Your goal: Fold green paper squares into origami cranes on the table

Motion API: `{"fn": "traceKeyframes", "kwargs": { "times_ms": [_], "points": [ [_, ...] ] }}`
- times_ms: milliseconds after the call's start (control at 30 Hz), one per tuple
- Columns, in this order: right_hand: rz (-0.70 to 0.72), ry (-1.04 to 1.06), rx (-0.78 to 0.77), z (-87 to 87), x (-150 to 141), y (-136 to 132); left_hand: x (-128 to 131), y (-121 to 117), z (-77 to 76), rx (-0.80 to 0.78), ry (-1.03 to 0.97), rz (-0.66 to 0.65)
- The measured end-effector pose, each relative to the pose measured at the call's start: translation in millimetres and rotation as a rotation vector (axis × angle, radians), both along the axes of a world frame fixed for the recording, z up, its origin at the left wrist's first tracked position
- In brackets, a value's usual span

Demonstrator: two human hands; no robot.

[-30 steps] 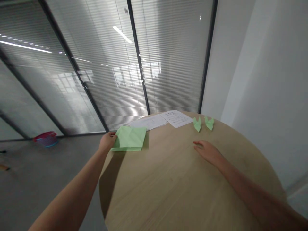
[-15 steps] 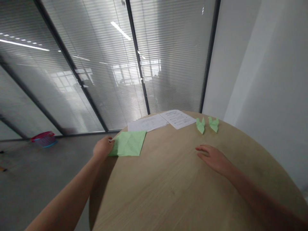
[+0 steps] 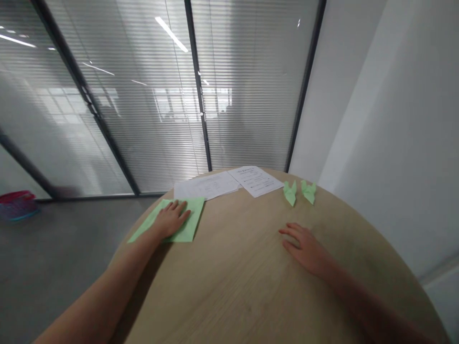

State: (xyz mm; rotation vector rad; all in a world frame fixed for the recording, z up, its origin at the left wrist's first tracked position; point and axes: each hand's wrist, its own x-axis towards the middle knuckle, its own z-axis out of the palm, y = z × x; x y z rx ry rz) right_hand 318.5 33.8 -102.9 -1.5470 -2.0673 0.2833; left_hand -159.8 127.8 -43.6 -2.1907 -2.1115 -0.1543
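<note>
My left hand (image 3: 171,220) lies with its fingers spread on top of a green sheet of paper (image 3: 191,222), at the left side of the round wooden table (image 3: 233,272). Creases cross the paper, and its left corner reaches the table's edge. On the right, my right hand (image 3: 301,246) rests over the bare wood, fingers apart and holding nothing. Beyond it stand two small folded green paper figures, the left one (image 3: 290,193) and the right one (image 3: 309,191), side by side.
White sheets, one plain-looking (image 3: 206,185) and one printed (image 3: 255,179), lie along the table's far edge. Behind is a glass partition with blinds (image 3: 247,119). A white wall (image 3: 387,143) rises at the right. On the floor at far left sits a red and blue basket (image 3: 17,205).
My left hand has let go of the green paper's left edge and moved right, flat onto it. The view has turned slightly right. My right hand's fingers have spread a little.
</note>
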Motion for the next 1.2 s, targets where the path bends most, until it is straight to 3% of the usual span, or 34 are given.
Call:
{"fn": "traceKeyframes", "kwargs": {
  "times_ms": [67,300,500,633,767,867,933,1067,1200],
  "points": [
    [-0.02,0.029,0.027,-3.5,2,4,2,-1,-8.0,-0.097,0.021,0.063],
    [-0.238,0.245,0.16,-13.3,10,37,2,0,-12.1,-0.054,-0.013,0.066],
    [-0.48,0.397,0.277,0.8,60,80,4,-1,-9.6,0.001,-0.038,0.048],
    [-0.635,0.458,0.272,7.3,96,107,18,-12,6.3,0.07,0.096,0.015],
    [-0.685,0.487,0.247,6.8,112,131,55,-24,38.2,0.173,0.122,0.021],
    [-0.725,0.491,0.234,6.0,115,148,94,-35,55.1,0.209,0.032,-0.081],
    [-0.749,0.492,0.231,6.1,115,158,117,-44,55.4,0.193,-0.075,-0.217],
    [-0.73,0.5,0.24,7.9,116,174,143,-61,36.9,0.16,-0.2,-0.433],
    [-0.626,0.531,0.271,10.1,116,180,143,-67,21.7,0.152,-0.286,-0.602]
  ]
}}
